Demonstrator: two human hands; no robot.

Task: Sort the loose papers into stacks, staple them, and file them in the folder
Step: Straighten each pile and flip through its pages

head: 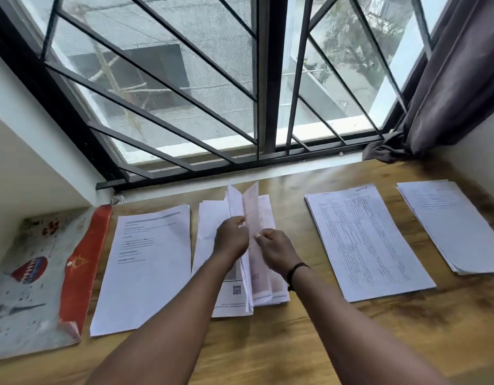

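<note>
Left hand (231,237) and right hand (272,247) pinch thin, floppy sheets (250,218) mid-edge; likely steadier held by both long edges.

Soft window (184,79) daylight, wide-angle distortion

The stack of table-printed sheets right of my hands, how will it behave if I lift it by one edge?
The stack of table-printed sheets is thin loose paper, so it would probably sag. No staple shows, so sheets may fan apart. It lies flat on the smooth wooden desk, so pushing likely slides it.
</note>
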